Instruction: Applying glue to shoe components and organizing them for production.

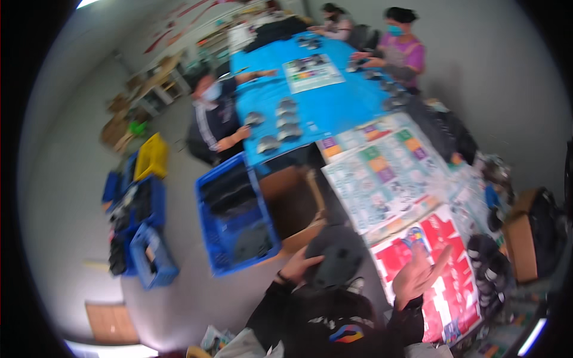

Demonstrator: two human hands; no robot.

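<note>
My left hand [295, 267] grips the left edge of a dark grey, rounded helmet [337, 255] in front of my body. Small dark spots show on its domed top, and a pale strap end hangs by its lower right side. Raised to the right, my right hand [419, 273] is open with its fingers apart and nothing in it. Beneath that hand lies a red and white printed sheet [449, 247] on the table. Another dark grey rounded piece [253, 242] rests in the blue crate [216, 267] to the left, beside black items.
An open cardboard box [298, 241] stands beyond the helmet. Printed sheets [388, 179] cover the near table; a blue-covered table [322, 110] bears several domed pieces. Co-workers work around it. Dark domed pieces [489, 268] and a carton [520, 244] are at right, blue crates [156, 206] at far left.
</note>
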